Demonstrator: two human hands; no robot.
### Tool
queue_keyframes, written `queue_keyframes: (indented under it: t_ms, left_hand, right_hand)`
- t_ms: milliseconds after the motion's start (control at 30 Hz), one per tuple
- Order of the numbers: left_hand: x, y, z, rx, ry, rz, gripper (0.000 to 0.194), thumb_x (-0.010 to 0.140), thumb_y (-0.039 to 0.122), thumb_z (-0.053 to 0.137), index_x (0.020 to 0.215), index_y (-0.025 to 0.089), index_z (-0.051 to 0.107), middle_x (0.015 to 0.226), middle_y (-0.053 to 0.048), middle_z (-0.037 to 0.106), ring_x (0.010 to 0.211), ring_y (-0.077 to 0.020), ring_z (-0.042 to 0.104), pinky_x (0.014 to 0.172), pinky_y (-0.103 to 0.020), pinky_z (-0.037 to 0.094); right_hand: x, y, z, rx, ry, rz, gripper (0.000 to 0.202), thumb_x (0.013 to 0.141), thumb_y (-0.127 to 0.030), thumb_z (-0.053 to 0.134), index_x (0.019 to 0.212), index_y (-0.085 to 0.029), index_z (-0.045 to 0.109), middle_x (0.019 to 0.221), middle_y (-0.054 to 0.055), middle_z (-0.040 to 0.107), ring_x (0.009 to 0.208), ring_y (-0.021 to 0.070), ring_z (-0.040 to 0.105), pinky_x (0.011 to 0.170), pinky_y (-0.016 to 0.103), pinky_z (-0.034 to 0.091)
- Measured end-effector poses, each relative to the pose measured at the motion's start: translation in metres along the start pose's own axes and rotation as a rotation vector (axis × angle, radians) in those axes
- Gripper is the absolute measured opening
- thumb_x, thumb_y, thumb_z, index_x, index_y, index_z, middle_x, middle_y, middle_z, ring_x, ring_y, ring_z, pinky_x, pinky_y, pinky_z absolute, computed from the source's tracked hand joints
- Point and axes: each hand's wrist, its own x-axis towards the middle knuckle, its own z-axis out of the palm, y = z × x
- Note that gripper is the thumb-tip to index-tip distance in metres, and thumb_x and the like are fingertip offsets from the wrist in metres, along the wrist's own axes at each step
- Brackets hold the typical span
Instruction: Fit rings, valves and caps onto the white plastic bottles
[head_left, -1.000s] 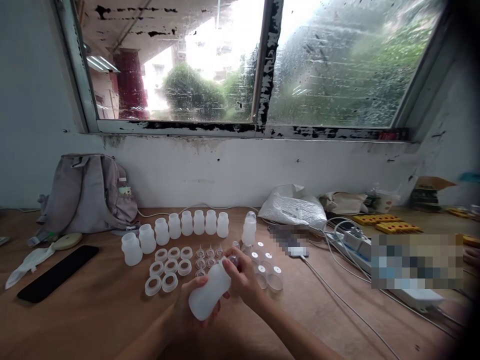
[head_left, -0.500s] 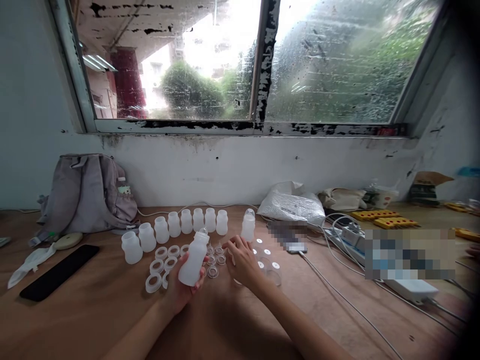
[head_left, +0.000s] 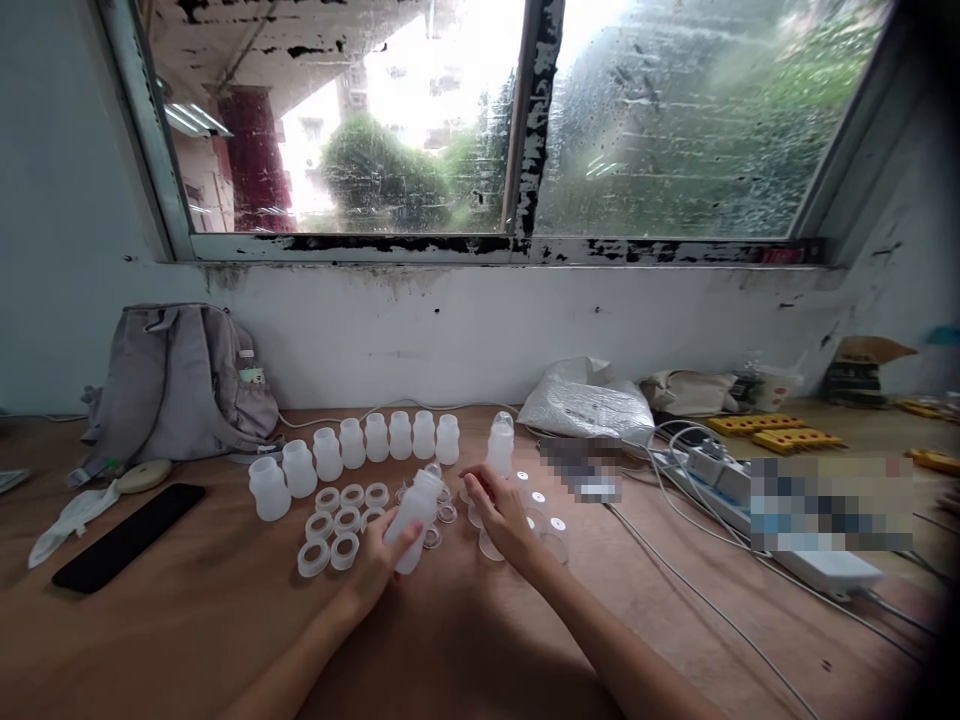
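A frosted white baby bottle point(head_left: 412, 525) leans to the right in my left hand point(head_left: 382, 555), whose fingers are wrapped around its body. A clear teat tops the bottle. My right hand point(head_left: 504, 515) has its fingers curled among the clear domed caps point(head_left: 555, 545); what they grip, if anything, is hidden. White collar rings point(head_left: 313, 558) lie in rows left of the bottle. Clear teats point(head_left: 447, 512) are partly covered by the bottle. Several open bottles point(head_left: 328, 455) stand in a curved row behind, and one capped bottle point(head_left: 501, 447) stands beyond my right hand.
A grey backpack point(head_left: 176, 385) and a black flat slab point(head_left: 129, 537) are on the left. A silvery bag point(head_left: 589, 405) lies by the wall. White cables point(head_left: 675, 575) and a power strip point(head_left: 825, 578) stretch across the right, with yellow racks point(head_left: 799, 440) behind.
My left hand has moved right with the bottle, uncovering more rings. My right hand has shifted slightly right, its fingers still curled. The view has tilted a little.
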Motion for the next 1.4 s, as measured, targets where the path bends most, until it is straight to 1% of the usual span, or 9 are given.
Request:
queue_keyframes:
  t_ms: [67, 167, 400, 667, 833, 967, 1067, 1267, 1400]
  left_hand:
    - [-0.002, -0.001, 0.001, 0.265, 0.085, 0.162, 0.033, 0.066, 0.042, 0.062, 0.088, 0.017, 0.061, 0.076, -0.005, 0.060, 0.071, -0.0213, 0.054, 0.061, -0.027, 0.040]
    - [-0.003, -0.005, -0.001, 0.465, 0.168, 0.299, 0.038, 0.063, 0.038, 0.065, 0.098, 0.024, 0.061, 0.091, -0.007, 0.061, 0.085, -0.0265, 0.054, 0.072, -0.029, 0.040]
    - [0.001, -0.011, -0.013, 0.575, 0.126, 0.349, 0.045, 0.065, 0.039, 0.064, 0.107, 0.024, 0.057, 0.100, -0.009, 0.060, 0.095, -0.0297, 0.052, 0.083, -0.033, 0.039]
    - [0.000, -0.007, -0.014, 0.662, 0.091, 0.352, 0.048, 0.067, 0.043, 0.062, 0.110, 0.022, 0.056, 0.099, -0.011, 0.059, 0.093, -0.0311, 0.051, 0.083, -0.035, 0.037]
    - [0.001, -0.006, -0.013, 0.675, 0.124, 0.366, 0.043, 0.067, 0.043, 0.061, 0.105, 0.022, 0.057, 0.099, -0.009, 0.061, 0.090, -0.0292, 0.054, 0.079, -0.034, 0.039]
    - [0.002, 0.000, -0.012, 0.645, 0.234, 0.344, 0.037, 0.072, 0.043, 0.055, 0.101, 0.020, 0.054, 0.091, -0.007, 0.061, 0.082, -0.0248, 0.056, 0.073, -0.033, 0.042]
    - [0.004, 0.001, -0.012, 0.526, 0.307, 0.337, 0.040, 0.076, 0.041, 0.050, 0.109, 0.019, 0.045, 0.100, -0.007, 0.057, 0.090, -0.0227, 0.054, 0.077, -0.034, 0.042]
    - [0.012, -0.014, -0.015, 0.454, 0.322, 0.332, 0.040, 0.082, 0.034, 0.043, 0.118, 0.021, 0.034, 0.114, -0.008, 0.048, 0.107, -0.0203, 0.046, 0.090, -0.036, 0.037]
    - [0.013, -0.019, -0.017, 0.582, 0.337, 0.407, 0.047, 0.079, 0.035, 0.049, 0.120, 0.021, 0.031, 0.118, -0.010, 0.045, 0.109, -0.0225, 0.045, 0.089, -0.038, 0.039]
  right_hand:
    - [-0.001, -0.005, 0.002, 0.157, -0.057, 0.078, 0.023, 0.085, -0.039, 0.037, 0.082, -0.020, 0.050, 0.058, -0.003, 0.048, 0.054, 0.0122, 0.045, 0.052, 0.024, 0.033]
    - [0.000, -0.003, 0.006, 0.260, -0.098, 0.154, 0.025, 0.077, -0.045, 0.050, 0.075, -0.019, 0.049, 0.054, -0.005, 0.045, 0.050, 0.0103, 0.043, 0.047, 0.022, 0.032]
    - [0.008, -0.001, -0.004, 0.595, -0.272, 0.319, 0.032, 0.066, -0.044, 0.062, 0.084, -0.018, 0.055, 0.058, -0.005, 0.045, 0.045, 0.0064, 0.038, 0.040, 0.020, 0.028]
    - [0.009, 0.004, -0.003, 0.608, -0.170, 0.395, 0.033, 0.070, -0.047, 0.058, 0.065, -0.017, 0.047, 0.043, -0.008, 0.036, 0.036, 0.0049, 0.031, 0.036, 0.019, 0.024]
    - [0.011, 0.013, 0.000, 0.616, -0.079, 0.301, 0.030, 0.070, -0.045, 0.058, 0.073, -0.017, 0.052, 0.052, -0.005, 0.045, 0.042, 0.0074, 0.040, 0.040, 0.021, 0.032]
    - [0.012, 0.014, -0.002, 0.584, 0.025, 0.233, 0.024, 0.074, -0.041, 0.056, 0.076, -0.017, 0.053, 0.062, -0.002, 0.050, 0.051, 0.0094, 0.047, 0.048, 0.022, 0.038]
    - [0.007, 0.007, 0.001, 0.439, -0.063, 0.130, 0.018, 0.076, -0.035, 0.054, 0.074, -0.017, 0.054, 0.063, -0.001, 0.051, 0.053, 0.0098, 0.047, 0.048, 0.022, 0.037]
    - [-0.018, -0.005, 0.022, -0.001, -0.411, -0.266, 0.007, 0.076, -0.015, 0.048, 0.070, -0.018, 0.052, 0.068, 0.001, 0.053, 0.060, 0.0107, 0.048, 0.054, 0.021, 0.038]
    - [-0.027, -0.003, 0.031, -0.142, -0.347, -0.361, 0.008, 0.078, -0.019, 0.046, 0.085, -0.019, 0.051, 0.078, 0.003, 0.055, 0.066, 0.0124, 0.051, 0.058, 0.022, 0.040]
